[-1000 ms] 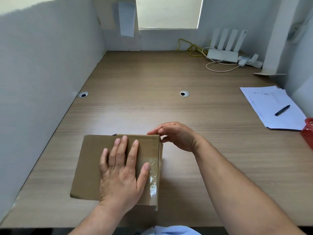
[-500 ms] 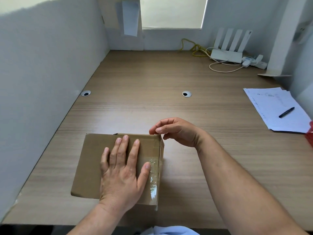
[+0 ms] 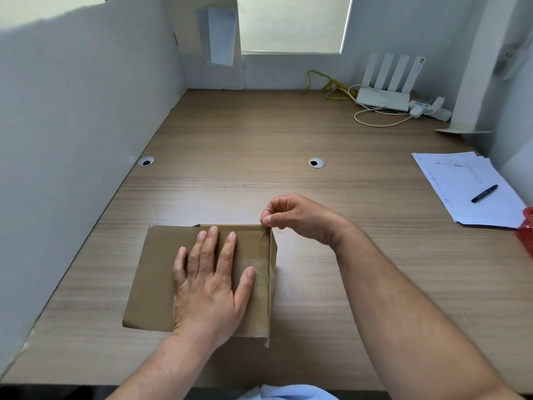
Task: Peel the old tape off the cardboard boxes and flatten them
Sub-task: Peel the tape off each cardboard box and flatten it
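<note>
Brown cardboard box (image 3: pixel 161 269) sits near-left on wooden desk (image 3: pixel 259 140). Your left hand (image 3: pixel 210 287) presses flat on top, fingers spread. Your right hand (image 3: pixel 300 217) pinches clear glossy tape strip (image 3: pixel 261 272) at far right corner. Peel starting, likely; next, pull steadily along edge, box pinned.

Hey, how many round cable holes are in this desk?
2. The left hole sits beside the partition wall; the middle hole lies beyond the right hand. Others could be hidden under the cardboard box or papers.

Head-worn wide view, looking forward and down, desk (image 3: pixel 259 134) close
</note>
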Available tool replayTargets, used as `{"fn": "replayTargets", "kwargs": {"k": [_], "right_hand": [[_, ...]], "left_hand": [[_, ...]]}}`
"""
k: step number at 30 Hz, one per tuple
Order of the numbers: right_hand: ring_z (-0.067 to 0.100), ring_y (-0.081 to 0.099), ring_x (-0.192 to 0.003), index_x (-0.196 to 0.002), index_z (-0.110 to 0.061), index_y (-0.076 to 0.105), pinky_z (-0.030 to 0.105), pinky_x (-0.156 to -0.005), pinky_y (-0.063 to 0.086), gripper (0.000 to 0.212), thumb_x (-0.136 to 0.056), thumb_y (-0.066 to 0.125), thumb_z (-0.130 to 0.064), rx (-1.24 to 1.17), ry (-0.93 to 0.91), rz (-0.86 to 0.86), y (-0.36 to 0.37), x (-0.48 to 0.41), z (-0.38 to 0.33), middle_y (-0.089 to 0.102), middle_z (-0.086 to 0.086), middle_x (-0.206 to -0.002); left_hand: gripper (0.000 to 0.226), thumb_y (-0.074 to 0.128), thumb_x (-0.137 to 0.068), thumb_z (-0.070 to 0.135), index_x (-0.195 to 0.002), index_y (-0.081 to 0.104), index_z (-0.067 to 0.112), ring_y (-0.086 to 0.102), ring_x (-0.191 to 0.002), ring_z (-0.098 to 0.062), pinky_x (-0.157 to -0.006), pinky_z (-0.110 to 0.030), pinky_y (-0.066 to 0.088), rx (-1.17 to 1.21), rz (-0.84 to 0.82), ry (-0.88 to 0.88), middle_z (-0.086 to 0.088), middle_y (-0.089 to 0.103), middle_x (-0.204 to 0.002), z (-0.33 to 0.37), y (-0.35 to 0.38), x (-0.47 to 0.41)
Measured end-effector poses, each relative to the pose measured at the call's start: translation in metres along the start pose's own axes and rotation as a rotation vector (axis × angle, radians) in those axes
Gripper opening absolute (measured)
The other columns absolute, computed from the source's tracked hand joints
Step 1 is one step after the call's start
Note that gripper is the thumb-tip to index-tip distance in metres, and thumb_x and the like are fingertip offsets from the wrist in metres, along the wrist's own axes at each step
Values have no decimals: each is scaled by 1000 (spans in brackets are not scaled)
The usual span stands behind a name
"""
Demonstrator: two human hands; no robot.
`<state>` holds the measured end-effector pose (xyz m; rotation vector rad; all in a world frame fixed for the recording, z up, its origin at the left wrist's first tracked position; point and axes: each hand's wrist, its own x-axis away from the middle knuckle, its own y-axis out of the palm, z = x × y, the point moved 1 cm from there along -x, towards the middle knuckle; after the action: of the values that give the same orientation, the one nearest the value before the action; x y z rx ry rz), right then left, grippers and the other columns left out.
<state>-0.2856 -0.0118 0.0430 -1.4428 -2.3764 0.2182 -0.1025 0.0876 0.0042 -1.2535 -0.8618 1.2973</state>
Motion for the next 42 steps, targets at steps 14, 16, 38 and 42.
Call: {"fn": "replayTargets", "kwargs": {"k": [14,16,38,42], "right_hand": [[18,55,-44,-67,-12,47,30,-48,43,42,-88,56,-48,19,151,504,8,-13,18,52,4,-59],[24,58,-47,-63,-13,47,31,-51,45,45,-84,55,-51,151,219,466,9,-17,12,54,6,-56],[11,60,-60,-92,-14,59,26,-54,54,28,-84,48,11,-421,11,477,10,-6,50,60,8,-94],[1,60,-58,-87,-18,64,19,-55,51,25,-82,62,6,-279,-58,497,12,-8,46,62,-10,-66]], "left_hand": [[84,-14,-79,68,-152,7,34,-12,-145,-12,-112,-37,-18,-102,-83,-62,3,-1,-161,1,11,-32],[84,-12,-79,68,-152,9,34,-10,-146,-13,-113,-37,-16,-97,-91,-64,3,1,-161,2,11,-34],[77,1,-83,65,-152,15,33,-6,-147,-13,-114,-39,-10,-74,-125,-57,1,6,-161,1,16,-55],[77,1,-83,66,-151,15,33,-5,-146,-13,-115,-40,-9,-75,-137,-49,1,7,-160,2,17,-61]]}}
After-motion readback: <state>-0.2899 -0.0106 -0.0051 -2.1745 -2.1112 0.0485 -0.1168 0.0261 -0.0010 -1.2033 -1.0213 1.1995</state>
